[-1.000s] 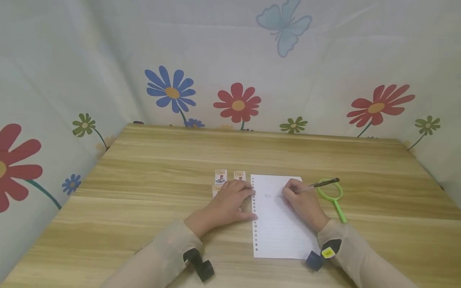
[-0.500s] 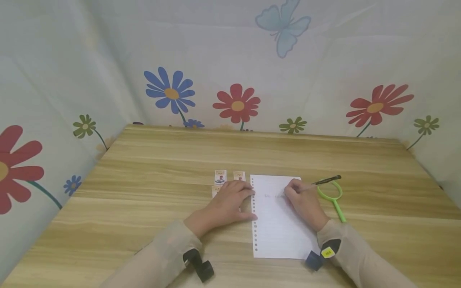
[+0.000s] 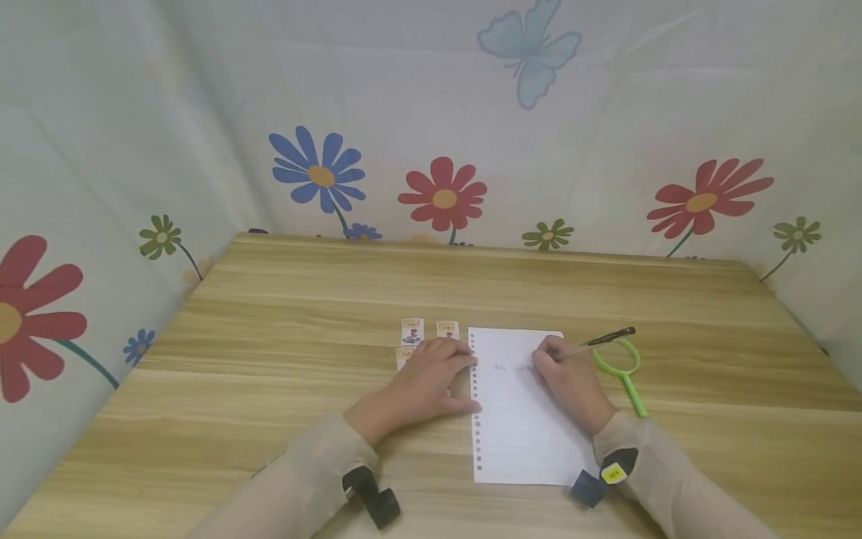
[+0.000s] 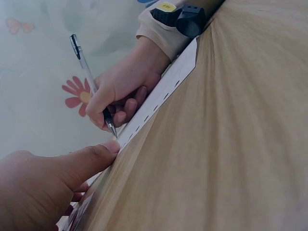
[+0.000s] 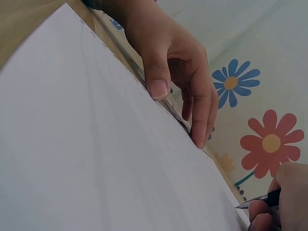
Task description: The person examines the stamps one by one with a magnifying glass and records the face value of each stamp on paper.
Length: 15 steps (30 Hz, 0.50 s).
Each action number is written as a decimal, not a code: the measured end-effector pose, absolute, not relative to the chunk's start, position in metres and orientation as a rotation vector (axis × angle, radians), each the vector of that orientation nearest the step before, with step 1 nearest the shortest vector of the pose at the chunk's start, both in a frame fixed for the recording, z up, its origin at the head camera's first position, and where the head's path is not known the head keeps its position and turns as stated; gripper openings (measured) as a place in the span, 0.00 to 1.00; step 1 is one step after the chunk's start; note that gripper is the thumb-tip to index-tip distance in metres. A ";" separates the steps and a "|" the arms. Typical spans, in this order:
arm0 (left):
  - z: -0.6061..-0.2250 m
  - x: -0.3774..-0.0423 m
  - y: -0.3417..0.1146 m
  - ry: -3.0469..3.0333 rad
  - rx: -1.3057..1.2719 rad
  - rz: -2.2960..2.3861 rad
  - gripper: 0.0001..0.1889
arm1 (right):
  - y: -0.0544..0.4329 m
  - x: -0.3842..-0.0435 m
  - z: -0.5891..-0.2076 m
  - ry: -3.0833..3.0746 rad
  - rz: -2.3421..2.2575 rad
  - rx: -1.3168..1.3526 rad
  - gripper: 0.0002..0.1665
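A white sheet of paper (image 3: pixel 518 434) with a punched left edge lies on the wooden table, a short line of faint writing near its top. My right hand (image 3: pixel 571 378) rests on the sheet and pinches a pen (image 3: pixel 611 336) with a clear barrel and black end. In the right wrist view the pen's tip (image 5: pixel 242 206) is at the paper. My left hand (image 3: pixel 427 383) lies at the punched edge, its thumb and fingertips touching the margin, fingers loosely bent. Small picture cards (image 3: pixel 413 331) lie beside and partly under that hand.
A green magnifying-glass-shaped frame (image 3: pixel 633 389) lies just right of the sheet, behind the pen's end. The wooden table (image 3: pixel 289 337) reaches back to a flower-printed cloth (image 3: pixel 390 90). Both wrists wear black camera bands (image 3: pixel 370 494).
My right hand has shifted slightly right along the writing line, the pen's end wobbling a little. The left hand and the sheet stay where they were.
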State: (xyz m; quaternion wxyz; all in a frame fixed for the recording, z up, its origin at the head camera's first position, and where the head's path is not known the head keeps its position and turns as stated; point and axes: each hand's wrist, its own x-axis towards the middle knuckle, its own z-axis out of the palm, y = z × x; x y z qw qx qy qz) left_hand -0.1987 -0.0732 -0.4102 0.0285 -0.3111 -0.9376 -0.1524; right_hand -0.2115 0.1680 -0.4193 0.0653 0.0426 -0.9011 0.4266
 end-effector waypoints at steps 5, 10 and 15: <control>-0.408 -0.198 -0.073 -2.887 -0.960 -0.464 0.37 | 0.168 -0.212 -0.419 -2.712 1.281 0.158 0.09; -0.409 -0.198 -0.073 -2.894 -0.963 -0.468 0.37 | 0.169 -0.212 -0.419 -2.673 1.321 0.164 0.10; -0.408 -0.198 -0.073 -2.889 -0.966 -0.463 0.37 | 0.169 -0.213 -0.421 -2.709 1.313 0.145 0.09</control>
